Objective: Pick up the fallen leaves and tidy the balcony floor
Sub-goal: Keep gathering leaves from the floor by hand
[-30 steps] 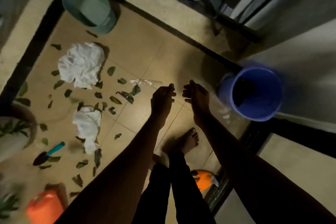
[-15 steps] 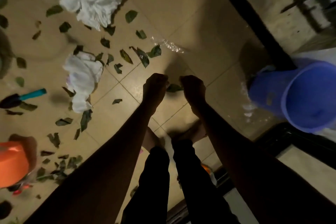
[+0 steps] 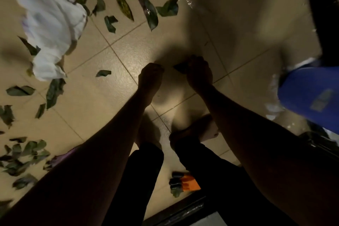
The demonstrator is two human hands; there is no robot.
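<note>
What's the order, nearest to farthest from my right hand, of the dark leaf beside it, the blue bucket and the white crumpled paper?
From the right hand:
1. Dark leaf, at its fingertips, just to the left.
2. Blue bucket, off to the right.
3. White crumpled paper, far left, beyond the left hand.

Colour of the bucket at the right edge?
The bucket is blue; the head view shows it best.
</note>
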